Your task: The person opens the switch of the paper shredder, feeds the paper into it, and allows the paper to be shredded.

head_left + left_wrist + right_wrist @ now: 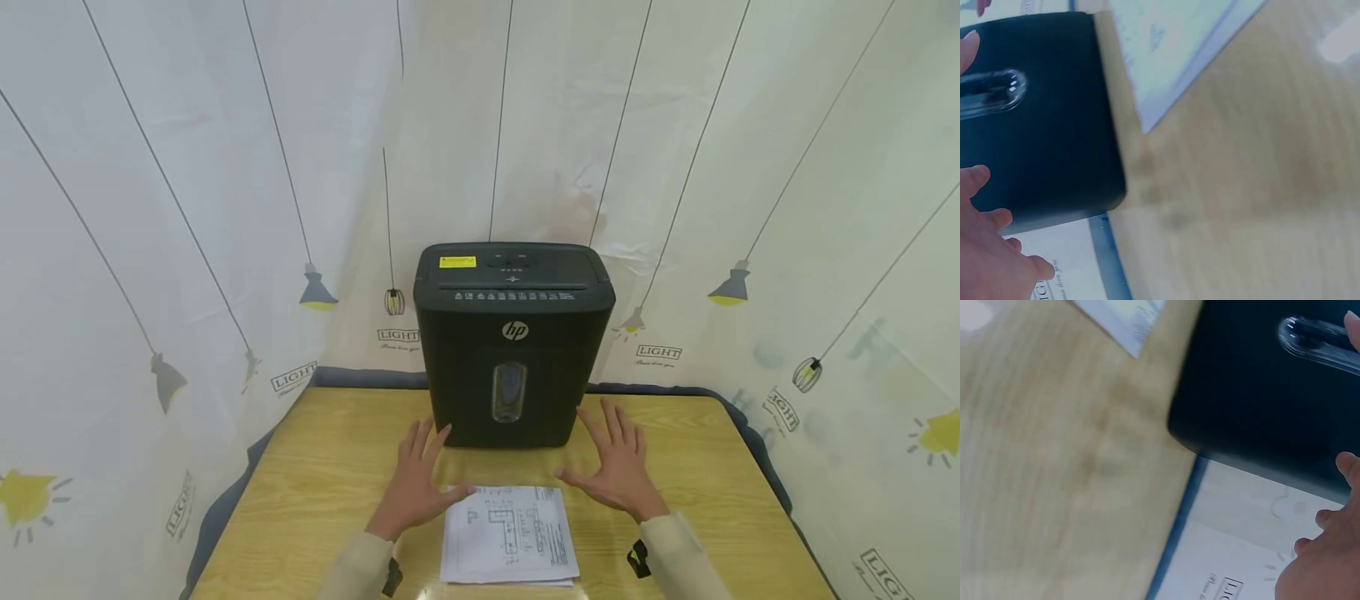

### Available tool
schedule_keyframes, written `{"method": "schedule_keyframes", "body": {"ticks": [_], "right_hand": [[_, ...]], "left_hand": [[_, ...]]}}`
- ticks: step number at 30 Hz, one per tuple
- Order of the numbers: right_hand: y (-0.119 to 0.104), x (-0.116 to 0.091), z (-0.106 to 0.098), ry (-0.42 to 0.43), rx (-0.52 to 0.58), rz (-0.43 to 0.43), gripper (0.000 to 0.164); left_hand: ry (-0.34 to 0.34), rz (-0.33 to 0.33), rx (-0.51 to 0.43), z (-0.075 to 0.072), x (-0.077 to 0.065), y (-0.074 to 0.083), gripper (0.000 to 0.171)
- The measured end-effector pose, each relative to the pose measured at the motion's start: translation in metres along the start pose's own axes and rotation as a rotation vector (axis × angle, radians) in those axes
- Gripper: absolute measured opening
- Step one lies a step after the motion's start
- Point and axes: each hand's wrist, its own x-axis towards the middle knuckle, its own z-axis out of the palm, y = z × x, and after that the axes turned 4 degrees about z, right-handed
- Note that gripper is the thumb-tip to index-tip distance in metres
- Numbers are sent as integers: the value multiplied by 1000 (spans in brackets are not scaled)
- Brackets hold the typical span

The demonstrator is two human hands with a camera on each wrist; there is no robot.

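Observation:
A black HP paper shredder stands upright at the back of the wooden table, with a clear oval window on its front and a feed slot on top. In front of it lies a stack of printed paper bearing technical drawings. My left hand is held with fingers spread, left of the stack and before the shredder's lower left side. On the other side my right hand mirrors it, fingers spread near the lower right side. Neither hand holds anything. Both wrist views show the fingers against the shredder's dark front.
The wooden table reaches out to both sides of the shredder. Behind and around it hangs a pale curtain printed with lamps and the word LIGHT. A dark blue edge runs along the table's back.

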Motion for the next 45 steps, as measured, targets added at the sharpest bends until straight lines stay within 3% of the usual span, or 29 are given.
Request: {"method": "schedule_keyframes", "body": {"ticks": [9,20,28,35,40,45], "right_hand": [[1,-22,30,-69,-13,-21,113],[-3,-50,55,-208,18,-21,117],[-6,-62,69,-295,7,-4,117],[-8,-73,83,-340,25,-76,112],[-11,-81,87,-368,26,-112,110],[-14,-84,86,-435,41,-83,107]], "left_hand": [[-75,26,27,20,-16,0,112],[-228,14,-45,34,-32,0,115],[-237,72,17,46,-45,-4,110],[-296,96,56,58,-55,-4,109],[-339,67,11,57,-63,2,103],[-332,100,44,54,-69,5,96]]}}
